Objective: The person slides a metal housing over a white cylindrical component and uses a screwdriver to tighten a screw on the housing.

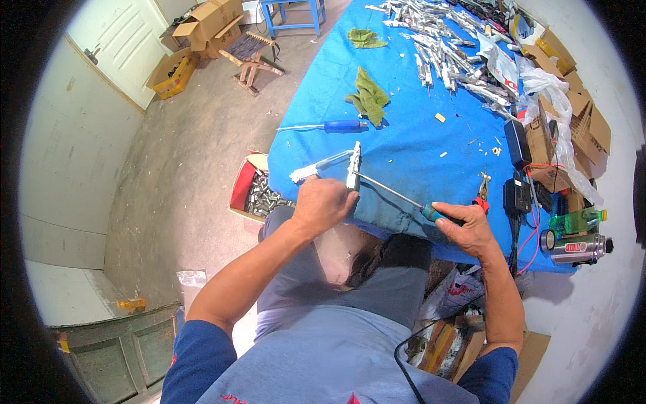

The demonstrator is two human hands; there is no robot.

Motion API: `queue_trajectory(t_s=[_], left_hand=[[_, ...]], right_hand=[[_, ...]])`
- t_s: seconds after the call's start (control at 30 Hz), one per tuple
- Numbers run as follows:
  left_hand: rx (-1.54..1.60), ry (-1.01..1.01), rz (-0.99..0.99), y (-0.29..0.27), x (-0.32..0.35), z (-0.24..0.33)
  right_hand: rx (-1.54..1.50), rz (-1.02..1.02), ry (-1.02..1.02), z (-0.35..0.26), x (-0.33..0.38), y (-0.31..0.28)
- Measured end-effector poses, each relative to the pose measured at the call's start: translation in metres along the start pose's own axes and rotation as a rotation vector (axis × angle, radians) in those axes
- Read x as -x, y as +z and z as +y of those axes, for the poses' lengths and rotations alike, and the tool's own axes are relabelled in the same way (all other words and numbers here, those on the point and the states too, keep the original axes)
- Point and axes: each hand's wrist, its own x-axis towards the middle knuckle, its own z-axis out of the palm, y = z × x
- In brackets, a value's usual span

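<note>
My left hand (321, 203) is closed round a slim white hinged-looking part (354, 165) near the table's front edge. A second white arm of it stretches out to the left past my knuckles; its exact kind is unclear. In my right hand (468, 227) is a screwdriver (397, 193) with a teal handle and a thin metal shaft. Its tip meets the side of the white part, though the exact contact is too small to make out. Beyond my hands lies another screwdriver (344, 126) with a blue handle, pointing left.
Blue cloth covers the table (404, 148). Two green rags (369, 96) lie on it, and a heap of white and metal parts (437, 47) fills the far end. At right are black adapters (517, 195), a green bottle (577, 221) and a steel flask (579, 248). A box of small metal pieces (262, 195) stands left.
</note>
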Motion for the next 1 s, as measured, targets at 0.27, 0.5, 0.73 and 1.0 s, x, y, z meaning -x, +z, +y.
queue_trajectory(t_s=[0.27,0.5,0.73,1.0], left_hand=[[0.01,0.005,0.003,0.0,-0.001,-0.001],[0.056,0.006,0.024,0.0,-0.001,-0.002],[0.114,0.016,0.114,0.005,0.003,-0.001],[0.14,0.098,-0.049,-0.01,0.007,-0.006]], right_hand=[[-0.396,-0.045,0.304,0.016,-0.003,0.002],[-0.546,-0.064,0.458,0.011,0.003,0.011],[0.265,0.129,-0.201,0.006,0.01,0.022],[0.263,-0.02,-0.086,-0.026,0.019,-0.011]])
